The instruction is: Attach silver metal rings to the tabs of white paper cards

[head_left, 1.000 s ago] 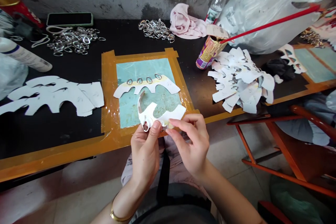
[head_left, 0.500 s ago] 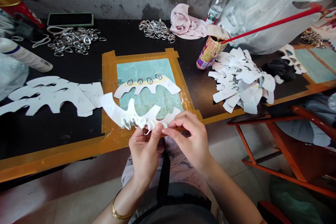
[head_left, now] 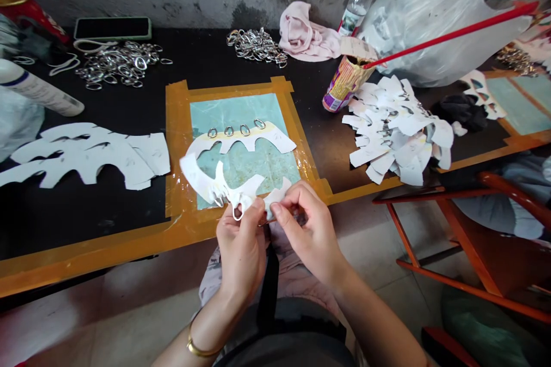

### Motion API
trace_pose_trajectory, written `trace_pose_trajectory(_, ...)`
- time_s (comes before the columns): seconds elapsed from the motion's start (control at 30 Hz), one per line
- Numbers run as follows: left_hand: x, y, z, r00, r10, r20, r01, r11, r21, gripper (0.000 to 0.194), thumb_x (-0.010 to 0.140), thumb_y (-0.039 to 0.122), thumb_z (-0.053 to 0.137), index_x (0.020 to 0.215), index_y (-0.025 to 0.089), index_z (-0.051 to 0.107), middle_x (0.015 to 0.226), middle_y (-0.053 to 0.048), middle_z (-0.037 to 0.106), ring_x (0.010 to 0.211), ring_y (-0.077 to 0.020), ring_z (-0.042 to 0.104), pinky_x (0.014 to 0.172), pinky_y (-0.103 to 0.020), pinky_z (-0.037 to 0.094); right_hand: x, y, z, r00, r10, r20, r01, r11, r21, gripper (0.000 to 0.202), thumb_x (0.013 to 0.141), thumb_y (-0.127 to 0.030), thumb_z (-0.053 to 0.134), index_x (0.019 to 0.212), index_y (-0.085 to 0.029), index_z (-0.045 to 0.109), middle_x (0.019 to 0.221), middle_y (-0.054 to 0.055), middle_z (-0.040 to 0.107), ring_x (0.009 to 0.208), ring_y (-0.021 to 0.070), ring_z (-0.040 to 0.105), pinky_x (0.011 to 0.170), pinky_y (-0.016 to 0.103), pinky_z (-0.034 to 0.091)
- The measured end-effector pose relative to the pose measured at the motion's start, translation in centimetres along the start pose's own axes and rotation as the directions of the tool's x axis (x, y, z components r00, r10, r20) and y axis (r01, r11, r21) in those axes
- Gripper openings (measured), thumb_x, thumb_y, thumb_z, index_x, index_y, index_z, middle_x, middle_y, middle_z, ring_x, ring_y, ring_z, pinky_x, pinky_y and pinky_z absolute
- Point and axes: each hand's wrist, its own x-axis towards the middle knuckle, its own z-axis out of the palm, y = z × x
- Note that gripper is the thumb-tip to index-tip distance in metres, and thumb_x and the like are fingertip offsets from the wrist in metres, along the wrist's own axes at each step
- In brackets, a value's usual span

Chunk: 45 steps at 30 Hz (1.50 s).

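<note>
A curved white cut-out piece (head_left: 202,181) with metal rings along its lower edge is held between both hands over the mat's near edge. My left hand (head_left: 241,241) pinches it at the middle, beside a ring (head_left: 237,211). Close by on the right, my right hand (head_left: 306,223) grips its right end between thumb and fingers. Beyond them, a second white piece (head_left: 273,136) lies on the pale blue mat (head_left: 235,104), with several metal rings along its upper, yellowish edge. The fingertips partly hide the held piece.
Stacked white cut-outs (head_left: 86,155) lie left, and a heap of ringed pieces (head_left: 400,126) right. Behind are ring piles (head_left: 120,63) (head_left: 258,46), a phone (head_left: 112,28), a pink cloth (head_left: 305,34), a bottle (head_left: 355,6), a tub (head_left: 344,83) with a red stick and a plastic bag (head_left: 430,23).
The held piece has shifted right and its right end is now bent more upward. Both hands have stayed close together, with the left turned slightly.
</note>
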Motion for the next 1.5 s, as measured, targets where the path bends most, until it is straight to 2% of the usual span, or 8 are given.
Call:
trace_pose_trajectory(0.2,-0.2,0.2,-0.8,0.992,-0.095,0.079,0.090,0.994,0.065,0.016,0.081,0.028,0.071,0.090,0.015,0.068,0.086,-0.003,0.069,0.077,-0.0115,0.064,0.073,-0.021,0.051,0.4,0.0,-0.5,0.999,0.042,0.018,-0.043,0.999,0.023,0.019,0.086,-0.022,0.061,0.073,-0.018,0.048,0.074,-0.002,0.048,0.068,0.0102,0.047,0.061,0.024,0.039)
trace_pose_trajectory(0.33,-0.2,0.0,-1.5,0.987,-0.097,0.131,0.080,0.989,0.127,0.034,0.074,0.024,0.078,0.106,0.016,0.068,0.103,-0.008,0.071,0.096,-0.0184,0.066,0.088,-0.029,0.052,0.7,0.9,-0.7,0.991,0.128,0.048,-0.129,0.992,0.012,0.025,0.082,-0.028,0.066,0.071,-0.019,0.045,0.071,-0.004,0.045,0.061,0.0088,0.041,0.056,0.023,0.036)
trace_pose_trajectory(0.43,-0.1,-0.1,-1.5,0.989,-0.077,0.129,0.063,0.992,0.106,0.033,0.076,0.022,0.076,0.108,0.018,0.068,0.107,-0.008,0.071,0.101,-0.0186,0.066,0.095,-0.032,0.050,0.7,1.5,-0.3,0.981,0.190,0.030,-0.192,0.975,0.108,0.034,0.079,-0.030,0.070,0.075,-0.021,0.038,0.068,-0.006,0.038,0.057,0.0078,0.036,0.052,0.022,0.034)
trace_pose_trajectory(0.63,0.3,-0.2,-0.6,0.998,-0.024,0.065,0.026,0.999,-0.019,0.023,0.082,0.024,0.071,0.104,0.018,0.068,0.109,-0.007,0.070,0.101,-0.0157,0.065,0.098,-0.030,0.049,0.2,1.7,0.4,0.987,0.117,-0.111,-0.074,0.940,0.333,0.012,0.093,-0.032,0.051,0.092,-0.022,0.045,0.076,-0.003,0.045,0.063,0.0085,0.044,0.057,0.022,0.040)
trace_pose_trajectory(0.7,0.4,-0.2,-0.4,0.999,0.000,0.038,0.001,1.000,-0.013,0.023,0.082,0.024,0.071,0.103,0.018,0.068,0.106,-0.006,0.070,0.098,-0.0140,0.065,0.095,-0.027,0.050,-0.3,1.5,0.4,0.981,0.055,-0.187,-0.008,0.970,0.244,0.009,0.091,-0.027,0.057,0.089,-0.021,0.050,0.077,-0.003,0.049,0.066,0.0090,0.046,0.060,0.023,0.040)
trace_pose_trajectory(0.83,0.1,-0.3,-0.2,0.999,0.039,0.020,-0.040,0.999,0.035,0.020,0.081,0.023,0.072,0.100,0.019,0.068,0.099,-0.003,0.071,0.090,-0.0120,0.066,0.086,-0.023,0.052,-1.0,1.0,0.5,0.983,-0.089,-0.163,0.088,0.996,-0.016,0.006,0.085,-0.017,0.066,0.089,-0.021,0.063,0.083,0.000,0.058,0.073,0.0112,0.051,0.064,0.026,0.043)
trace_pose_trajectory(1.07,0.0,-0.9,-0.6,0.980,0.195,-0.040,-0.183,0.962,0.202,0.015,0.077,0.024,0.075,0.089,0.018,0.069,0.086,-0.002,0.072,0.078,-0.0112,0.065,0.075,-0.020,0.053,-1.0,0.9,0.6,0.965,-0.192,-0.177,0.171,0.977,-0.127,0.011,0.085,-0.015,0.067,0.093,-0.023,0.067,0.080,0.000,0.062,0.069,0.0116,0.054,0.059,0.026,0.045)
trace_pose_trajectory(1.5,0.0,-1.1,-1.3,0.985,0.174,0.009,-0.172,0.966,0.192,0.013,0.079,0.024,0.074,0.091,0.019,0.068,0.088,-0.001,0.072,0.081,-0.0108,0.065,0.079,-0.021,0.052,-0.2,0.8,0.0,0.992,0.123,-0.011,-0.118,0.970,0.210,0.008,0.075,-0.016,0.075,0.074,-0.019,0.067,0.072,-0.002,0.060,0.062,0.0084,0.050,0.057,0.021,0.044)
